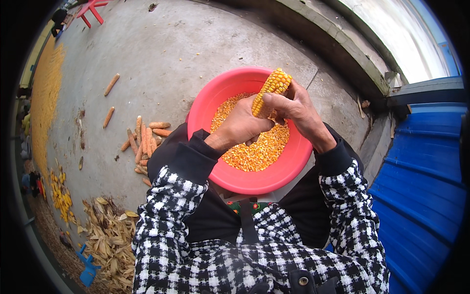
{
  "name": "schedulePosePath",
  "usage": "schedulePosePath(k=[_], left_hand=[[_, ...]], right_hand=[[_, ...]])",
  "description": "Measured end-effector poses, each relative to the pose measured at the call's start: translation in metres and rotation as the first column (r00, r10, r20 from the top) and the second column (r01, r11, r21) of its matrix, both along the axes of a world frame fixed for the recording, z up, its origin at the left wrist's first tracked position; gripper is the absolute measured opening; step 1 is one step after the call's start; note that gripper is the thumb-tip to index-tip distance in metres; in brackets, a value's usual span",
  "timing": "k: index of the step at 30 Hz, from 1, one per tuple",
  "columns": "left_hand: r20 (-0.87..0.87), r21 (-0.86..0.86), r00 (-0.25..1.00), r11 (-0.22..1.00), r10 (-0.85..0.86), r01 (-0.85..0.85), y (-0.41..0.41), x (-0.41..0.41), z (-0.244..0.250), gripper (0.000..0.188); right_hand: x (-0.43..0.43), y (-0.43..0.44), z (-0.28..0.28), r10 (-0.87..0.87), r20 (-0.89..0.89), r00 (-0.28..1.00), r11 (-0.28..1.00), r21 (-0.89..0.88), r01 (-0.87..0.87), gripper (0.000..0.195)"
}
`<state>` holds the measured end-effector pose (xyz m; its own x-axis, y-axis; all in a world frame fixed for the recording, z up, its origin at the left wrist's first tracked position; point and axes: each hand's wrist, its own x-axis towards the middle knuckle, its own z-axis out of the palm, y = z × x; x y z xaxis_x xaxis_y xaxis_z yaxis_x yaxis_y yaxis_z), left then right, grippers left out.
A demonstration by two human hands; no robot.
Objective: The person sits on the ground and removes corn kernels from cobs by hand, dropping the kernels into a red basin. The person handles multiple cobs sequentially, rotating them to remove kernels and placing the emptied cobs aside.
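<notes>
A pink plastic basin (205, 154) rests at my lap, with loose yellow corn kernels (253, 154) in its bottom. Over it my left hand (240, 125) grips the lower end of a corn cob (273, 86) that still bears many yellow kernels. My right hand (303, 110) is on the same cob from the right, its thumb lying across the kernels. The cob stands tilted, its upper end pointing away from me. Part of its lower end and some of my fingers are hidden.
Bare corn cobs (145, 139) lie piled left of the basin. Dry husks (110, 242), unshelled yellow cobs (62, 198) and a blue plastic chair (88, 270) are at lower left. Spread kernels (47, 95) line the far left. A red stool (91, 9) stands beyond; blue metal sheeting (418, 176) is right.
</notes>
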<state>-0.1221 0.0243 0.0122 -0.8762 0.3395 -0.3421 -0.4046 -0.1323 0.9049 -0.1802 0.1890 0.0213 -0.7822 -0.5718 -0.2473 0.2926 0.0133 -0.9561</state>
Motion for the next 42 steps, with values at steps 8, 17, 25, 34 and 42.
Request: schedulePosePath(k=[8, 17, 25, 34, 42], left_hand=[[0.028, 0.072, 1.000, 0.997, -0.011, 0.009, -0.004, -0.001, 0.006, 0.022], [0.090, 0.112, 0.995, 0.993, -0.033, 0.023, -0.009, 0.000, 0.005, 0.019], [0.060, 0.013, 0.997, 0.998, -0.057, 0.056, -0.004, -0.001, 0.007, 0.018], [0.020, 0.092, 0.999, 0.995, -0.038, 0.036, -0.005, -0.001, 0.008, 0.017], [0.065, 0.123, 0.997, 0.992, -0.049, 0.040, -0.007, 0.000, 0.001, 0.020]], right_hand=[[0.001, 0.003, 0.004, -0.021, -0.013, 1.000, 0.998, -0.057, 0.021, 0.052], [0.002, 0.001, 0.005, -0.040, 0.007, 0.999, 0.992, -0.120, 0.040, 0.048], [-0.002, 0.005, 0.005, -0.101, 0.043, 0.994, 0.992, -0.066, 0.104, 0.048], [-0.001, 0.009, 0.009, -0.070, 0.006, 0.998, 0.985, -0.156, 0.070, 0.048], [-0.002, 0.011, 0.007, -0.027, 0.061, 0.998, 0.969, -0.243, 0.041, 0.048]])
